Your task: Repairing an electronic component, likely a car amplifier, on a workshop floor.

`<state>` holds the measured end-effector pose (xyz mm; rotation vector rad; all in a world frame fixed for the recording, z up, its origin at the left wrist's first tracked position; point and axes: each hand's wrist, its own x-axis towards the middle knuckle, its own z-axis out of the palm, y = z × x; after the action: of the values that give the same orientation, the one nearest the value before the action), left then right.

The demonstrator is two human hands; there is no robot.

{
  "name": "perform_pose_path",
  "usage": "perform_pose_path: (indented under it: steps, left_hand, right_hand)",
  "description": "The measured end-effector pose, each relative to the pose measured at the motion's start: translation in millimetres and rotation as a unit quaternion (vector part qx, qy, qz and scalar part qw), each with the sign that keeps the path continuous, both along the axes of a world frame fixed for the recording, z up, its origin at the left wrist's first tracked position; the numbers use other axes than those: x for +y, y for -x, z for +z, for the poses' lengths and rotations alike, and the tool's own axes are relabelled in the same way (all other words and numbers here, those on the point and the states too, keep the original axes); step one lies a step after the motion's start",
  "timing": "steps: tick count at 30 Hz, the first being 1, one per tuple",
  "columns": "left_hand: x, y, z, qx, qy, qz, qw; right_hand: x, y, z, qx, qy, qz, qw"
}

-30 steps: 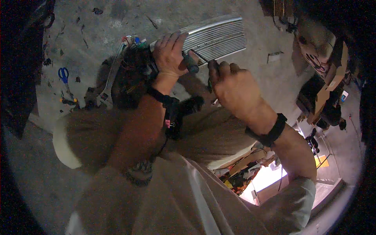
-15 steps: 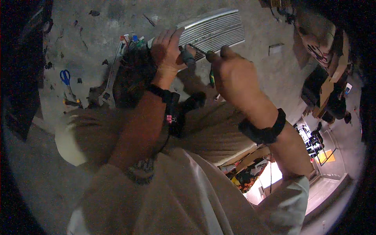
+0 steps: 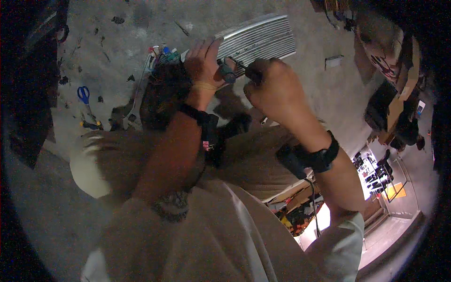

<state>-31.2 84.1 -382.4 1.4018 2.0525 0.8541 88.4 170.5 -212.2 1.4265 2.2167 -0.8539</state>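
Observation:
My left hand [image 3: 203,66] is closed over the near-left end of a silvery ribbed metal panel [image 3: 258,37], its fingers pointing away from me. Next to its thumb is a small grey rounded piece [image 3: 227,71], whose kind I cannot make out. My right hand [image 3: 277,89] is a fist around a hand tool with a thin dark shaft [image 3: 238,64]. That shaft points left toward the thumb and the grey piece; its tip is hard to see, and the fingers cover most of the handle. Both wrists wear black straps with small devices.
Beside my left forearm lies a dark bundle [image 3: 164,87] with coloured wire connectors [image 3: 164,52]. Blue-handled scissors [image 3: 83,95] and a yellow-and-dark tool [image 3: 91,125] are farther left on the concrete floor. Cardboard [image 3: 408,80] and dark items stand at the right.
My right fist has turned around the tool, and the green part below it no longer shows. My left hand stays on the panel. The whole view has shifted slightly.

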Motion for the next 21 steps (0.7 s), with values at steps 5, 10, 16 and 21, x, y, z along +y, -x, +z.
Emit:
perform_pose_path:
  steps: [5, 10, 16, 21]
  left_hand:
    - [-3, -6, -14, -0.024, -0.017, 0.023, 0.999]
    - [0, -8, -3, 0.022, -0.011, 0.019, 1.000]
    - [-9, -7, -19, 0.057, -0.065, 0.024, 0.996]
    - [-2, -8, -21, 0.017, -0.056, 0.018, 0.998]
  right_hand:
    - [9, -3, 16, -0.048, -0.077, 0.305, 0.948]
    - [4, -14, 16, -0.103, -0.032, 0.421, 0.901]
    - [3, 1, 2, -0.117, -0.007, 0.279, 0.953]
    - [15, 2, -7, -0.066, -0.014, -0.001, 0.998]
